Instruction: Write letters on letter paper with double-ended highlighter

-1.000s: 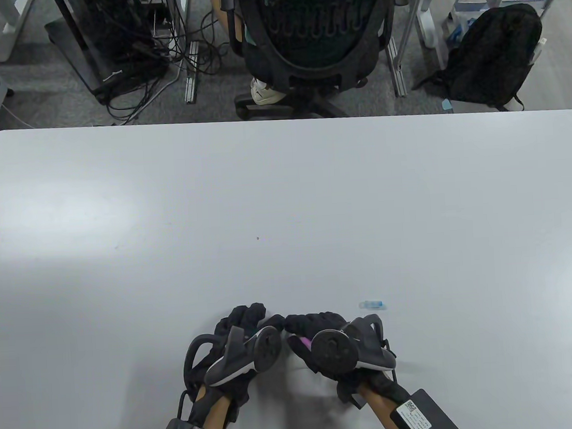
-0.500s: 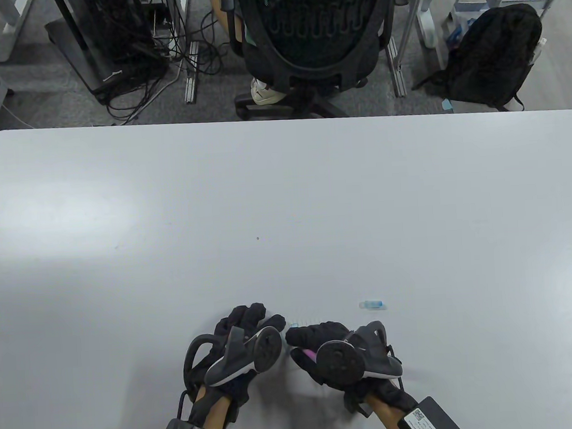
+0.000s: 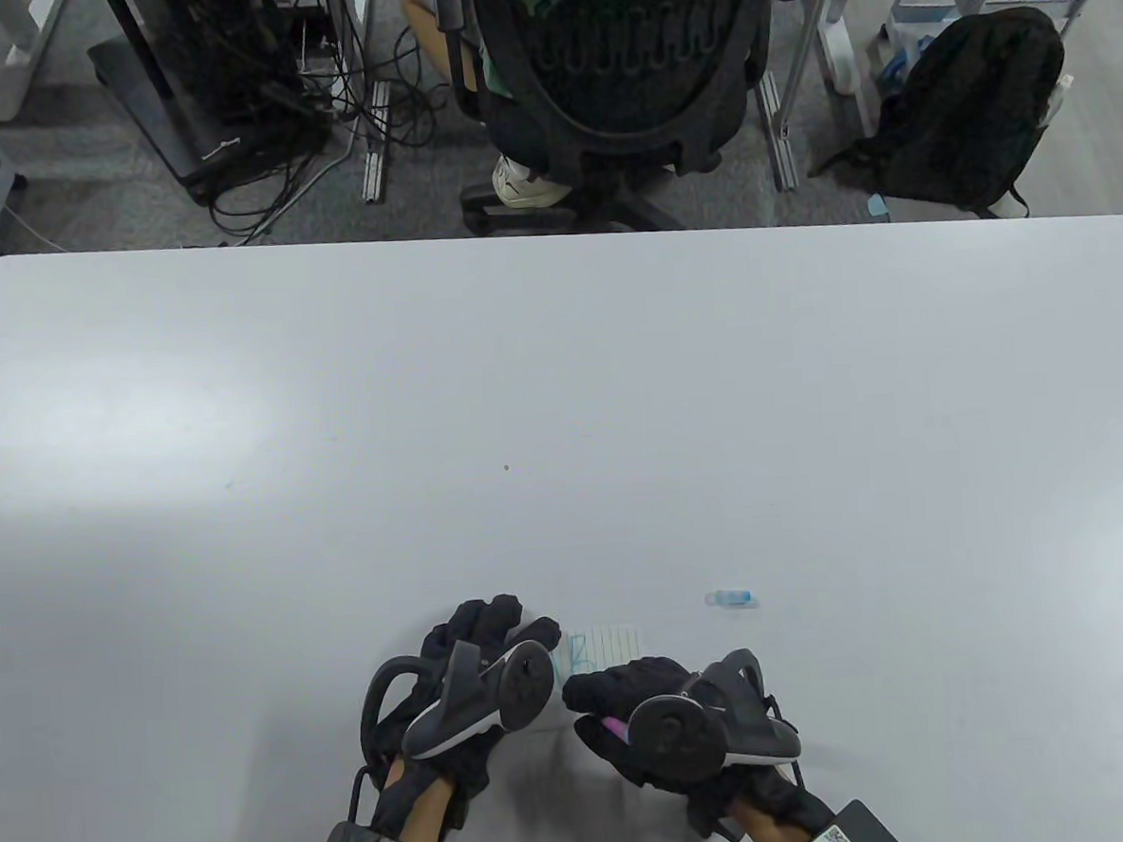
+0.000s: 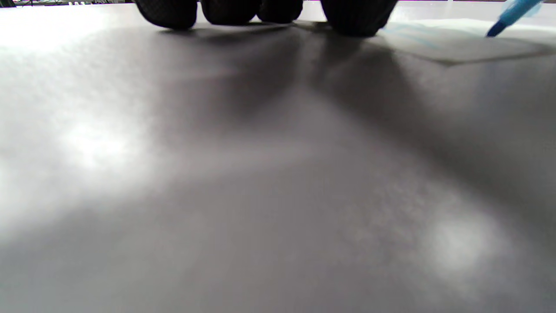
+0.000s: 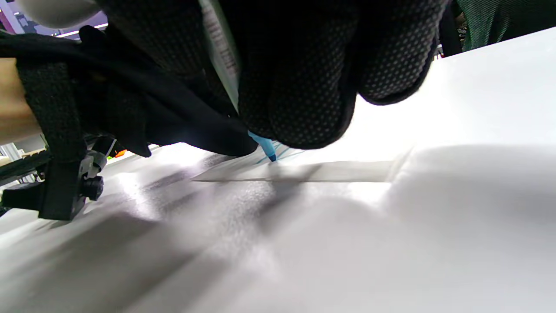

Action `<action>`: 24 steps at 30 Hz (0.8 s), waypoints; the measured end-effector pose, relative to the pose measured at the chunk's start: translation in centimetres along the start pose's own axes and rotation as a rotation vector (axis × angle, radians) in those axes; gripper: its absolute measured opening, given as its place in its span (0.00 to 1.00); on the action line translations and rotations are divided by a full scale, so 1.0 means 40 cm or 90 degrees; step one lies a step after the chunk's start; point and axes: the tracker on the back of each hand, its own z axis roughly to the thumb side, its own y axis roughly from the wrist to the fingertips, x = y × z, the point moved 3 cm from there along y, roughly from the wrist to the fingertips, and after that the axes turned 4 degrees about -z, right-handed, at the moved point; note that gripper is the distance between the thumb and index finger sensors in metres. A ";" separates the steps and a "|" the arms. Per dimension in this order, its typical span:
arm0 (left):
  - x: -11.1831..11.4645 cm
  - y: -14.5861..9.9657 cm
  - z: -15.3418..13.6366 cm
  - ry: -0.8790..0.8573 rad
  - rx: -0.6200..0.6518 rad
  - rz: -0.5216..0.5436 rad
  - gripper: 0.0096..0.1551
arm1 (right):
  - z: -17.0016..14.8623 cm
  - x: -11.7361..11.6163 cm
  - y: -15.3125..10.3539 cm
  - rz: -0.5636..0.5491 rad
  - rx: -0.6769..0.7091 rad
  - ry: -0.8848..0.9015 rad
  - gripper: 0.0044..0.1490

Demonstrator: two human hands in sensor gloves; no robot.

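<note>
A small lined letter paper [image 3: 609, 644] lies near the table's front edge, with blue strokes on its left part. My right hand [image 3: 626, 693] grips the double-ended highlighter [image 3: 614, 727], whose pink end shows by the tracker. Its blue tip [image 5: 270, 154] touches the paper [image 5: 304, 170]. My left hand [image 3: 487, 635] rests on the table with fingertips [image 4: 354, 19] down at the paper's left edge [image 4: 451, 45]. The blue tip [image 4: 506, 19] shows at the top right of the left wrist view. The blue cap [image 3: 730, 598] lies to the right.
The white table [image 3: 560, 393] stretches far ahead and to both sides. Beyond its far edge stand an office chair [image 3: 616, 75] with a seated person, a cable-laden stand [image 3: 218, 90] and a black backpack [image 3: 970, 111].
My right hand has drawn back toward the front edge and slightly right with the highlighter, uncovering the lined paper and its blue strokes. The left hand has stayed put.
</note>
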 end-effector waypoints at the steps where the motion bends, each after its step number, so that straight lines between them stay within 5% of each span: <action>1: 0.000 0.000 0.001 -0.001 0.000 0.000 0.28 | -0.009 0.006 -0.002 -0.009 -0.010 -0.002 0.31; 5: 0.001 0.000 0.006 0.007 0.000 0.004 0.28 | -0.061 0.035 -0.005 -0.068 -0.079 -0.013 0.32; 24: 0.015 0.006 0.033 0.038 0.038 -0.042 0.30 | -0.079 0.028 0.003 -0.057 -0.095 -0.082 0.32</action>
